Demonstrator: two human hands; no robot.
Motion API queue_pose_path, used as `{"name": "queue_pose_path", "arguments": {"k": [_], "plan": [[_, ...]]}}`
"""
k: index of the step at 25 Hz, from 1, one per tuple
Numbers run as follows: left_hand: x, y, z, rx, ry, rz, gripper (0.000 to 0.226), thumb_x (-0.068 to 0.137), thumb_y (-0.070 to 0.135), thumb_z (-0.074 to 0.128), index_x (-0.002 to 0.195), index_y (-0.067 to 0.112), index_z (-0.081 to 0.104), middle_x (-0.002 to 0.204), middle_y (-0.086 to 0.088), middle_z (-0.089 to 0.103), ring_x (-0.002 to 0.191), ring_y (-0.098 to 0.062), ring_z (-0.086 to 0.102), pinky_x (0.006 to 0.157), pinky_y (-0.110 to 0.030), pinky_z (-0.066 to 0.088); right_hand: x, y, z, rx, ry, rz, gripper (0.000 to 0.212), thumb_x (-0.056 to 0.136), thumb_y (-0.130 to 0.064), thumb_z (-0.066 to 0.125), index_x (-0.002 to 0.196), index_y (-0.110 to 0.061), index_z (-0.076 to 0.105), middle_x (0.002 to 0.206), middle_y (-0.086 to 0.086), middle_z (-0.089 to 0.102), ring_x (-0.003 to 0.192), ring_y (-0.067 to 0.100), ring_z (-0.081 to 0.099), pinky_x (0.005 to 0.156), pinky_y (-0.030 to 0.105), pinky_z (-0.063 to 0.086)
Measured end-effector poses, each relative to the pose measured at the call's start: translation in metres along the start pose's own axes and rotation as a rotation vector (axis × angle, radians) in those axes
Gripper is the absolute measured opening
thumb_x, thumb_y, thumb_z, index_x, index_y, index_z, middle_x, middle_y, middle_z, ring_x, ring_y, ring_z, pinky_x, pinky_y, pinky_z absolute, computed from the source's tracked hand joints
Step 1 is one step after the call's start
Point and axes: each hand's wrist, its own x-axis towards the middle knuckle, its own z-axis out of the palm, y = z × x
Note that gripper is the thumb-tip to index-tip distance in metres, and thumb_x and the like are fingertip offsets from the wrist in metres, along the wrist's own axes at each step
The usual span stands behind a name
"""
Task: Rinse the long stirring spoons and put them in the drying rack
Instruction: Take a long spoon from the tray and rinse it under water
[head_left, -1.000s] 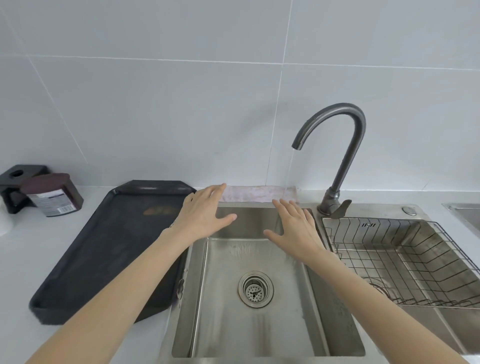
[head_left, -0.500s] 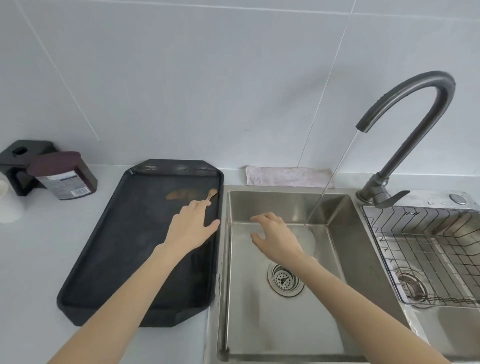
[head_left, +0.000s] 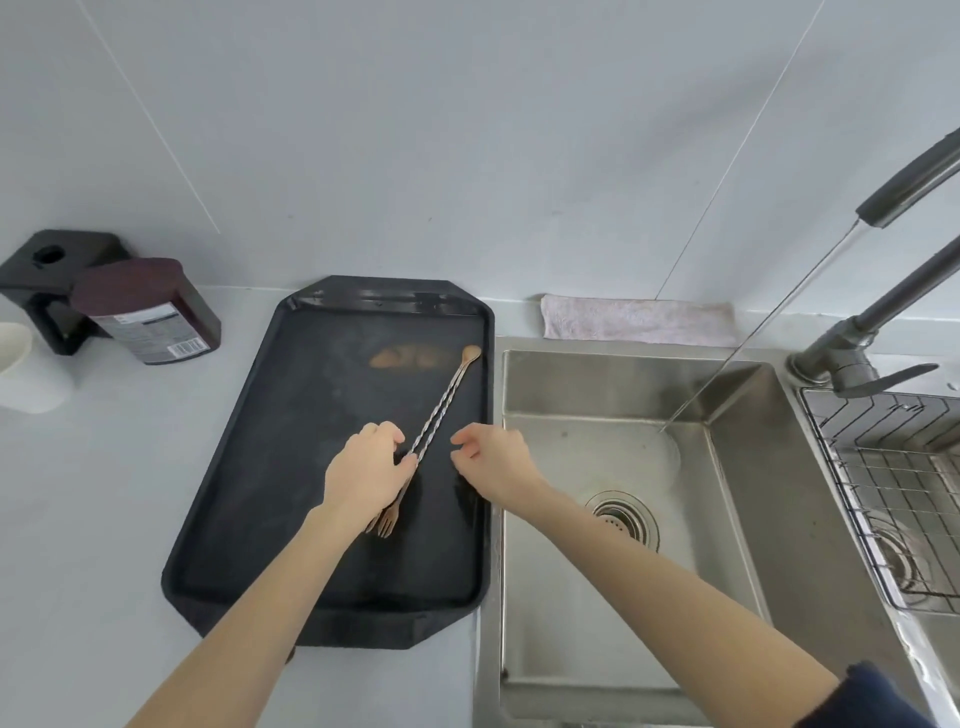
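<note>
Two long stirring spoons (head_left: 441, 400) with twisted metal handles lie together on the black tray (head_left: 291, 467). Their bowls point to the tray's far right corner and their small fork ends (head_left: 383, 522) point toward me. My left hand (head_left: 366, 473) lies over their near half, with thumb and fingertips closing on the handles. My right hand (head_left: 491, 465) hovers just right of the spoons, above the tray's right edge; its fingers are loosely curled and hold nothing. The wire drying rack (head_left: 883, 467) sits at the far right.
Between the tray and the rack, water runs from the dark faucet (head_left: 878, 312) into the steel sink (head_left: 737, 467). A folded cloth (head_left: 639, 319) lies behind the sink. A dark bottle (head_left: 150, 312), a black holder (head_left: 47, 280) and a white cup (head_left: 21, 369) stand at the left.
My view has swung left toward the tray. My left hand slid down onto the spoon handles. My right hand crossed from over the sink to the tray's right edge.
</note>
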Motion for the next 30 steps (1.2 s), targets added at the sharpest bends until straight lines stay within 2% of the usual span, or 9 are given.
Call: {"name": "queue_pose_path", "arguments": {"k": [4, 6, 9, 12, 15, 19, 22, 25, 30], "plan": [[0.008, -0.011, 0.008, -0.017, 0.008, -0.029, 0.02, 0.092, 0.023, 0.048, 0.108, 0.015, 0.057, 0.114, -0.004, 0.062, 0.105, -0.024, 0.057, 0.083, -0.035, 0.047, 0.016, -0.007, 0.018, 0.058, -0.012, 0.044, 0.03, 0.09, -0.012, 0.045, 0.115, -0.009, 0.063, 0.109, 0.016, 0.069, 0.095, 0.029, 0.063, 0.09, 0.033, 0.054], [0.011, -0.013, 0.012, -0.026, 0.009, -0.036, 0.017, 0.092, 0.023, 0.048, 0.104, 0.014, 0.058, 0.111, -0.004, 0.062, 0.102, -0.024, 0.058, 0.082, -0.035, 0.047, 0.023, -0.01, 0.024, 0.038, -0.008, 0.042, 0.03, 0.091, -0.011, 0.044, 0.111, -0.009, 0.067, 0.108, 0.017, 0.07, 0.099, 0.032, 0.064, 0.092, 0.04, 0.054], [0.016, -0.012, 0.014, -0.022, 0.019, -0.031, 0.016, 0.093, 0.024, 0.048, 0.1, 0.015, 0.058, 0.108, -0.003, 0.063, 0.098, -0.024, 0.06, 0.079, -0.034, 0.048, 0.032, -0.015, 0.032, -0.05, 0.001, 0.035, 0.03, 0.091, -0.009, 0.042, 0.103, -0.005, 0.069, 0.105, 0.02, 0.07, 0.1, 0.036, 0.064, 0.092, 0.041, 0.054], [0.02, -0.012, 0.014, 0.008, 0.03, -0.02, 0.018, 0.092, 0.029, 0.049, 0.099, 0.016, 0.06, 0.105, -0.002, 0.065, 0.095, -0.023, 0.061, 0.078, -0.033, 0.049, 0.038, -0.018, 0.037, -0.073, 0.009, 0.041, 0.031, 0.093, -0.011, 0.042, 0.107, -0.008, 0.069, 0.111, 0.017, 0.068, 0.101, 0.035, 0.062, 0.089, 0.038, 0.054], [0.022, -0.009, 0.015, 0.069, 0.025, -0.007, 0.02, 0.091, 0.029, 0.049, 0.099, 0.015, 0.06, 0.105, -0.003, 0.066, 0.096, -0.025, 0.062, 0.078, -0.033, 0.049, 0.041, -0.019, 0.038, -0.047, 0.02, 0.055, 0.031, 0.093, -0.009, 0.041, 0.104, -0.007, 0.071, 0.105, 0.017, 0.07, 0.089, 0.031, 0.063, 0.078, 0.032, 0.053], [0.023, -0.008, 0.016, 0.049, 0.011, -0.023, 0.021, 0.092, 0.026, 0.049, 0.101, 0.011, 0.06, 0.104, -0.007, 0.068, 0.096, -0.027, 0.062, 0.079, -0.034, 0.05, 0.044, -0.019, 0.038, 0.075, 0.017, 0.097, 0.03, 0.089, -0.009, 0.044, 0.088, 0.0, 0.072, 0.092, 0.021, 0.072, 0.084, 0.032, 0.069, 0.08, 0.041, 0.059], [0.021, -0.01, 0.014, -0.027, 0.028, -0.017, 0.019, 0.092, 0.022, 0.048, 0.1, 0.009, 0.06, 0.104, -0.008, 0.069, 0.096, -0.027, 0.062, 0.08, -0.036, 0.049, 0.042, -0.019, 0.036, 0.257, -0.02, 0.159, 0.027, 0.089, -0.008, 0.047, 0.093, 0.001, 0.072, 0.085, 0.019, 0.07, 0.073, 0.021, 0.064, 0.069, 0.03, 0.06], [0.017, -0.01, 0.011, -0.138, 0.049, -0.024, 0.02, 0.092, 0.022, 0.05, 0.099, 0.009, 0.062, 0.102, -0.008, 0.07, 0.094, -0.026, 0.063, 0.079, -0.033, 0.049, 0.038, -0.021, 0.033, 0.381, -0.036, 0.204, 0.024, 0.091, -0.008, 0.05, 0.102, 0.0, 0.07, 0.093, 0.021, 0.071, 0.066, 0.012, 0.061, 0.058, 0.014, 0.051], [0.011, 0.001, 0.001, -0.251, 0.046, -0.018, 0.02, 0.092, 0.021, 0.05, 0.102, 0.01, 0.064, 0.106, -0.008, 0.07, 0.097, -0.025, 0.063, 0.076, -0.026, 0.041, 0.035, -0.019, 0.024, 0.592, -0.001, 0.25, 0.023, 0.092, -0.015, 0.054, 0.106, -0.004, 0.067, 0.075, 0.0, 0.06, 0.059, 0.001, 0.053, 0.053, 0.008, 0.048]]}}
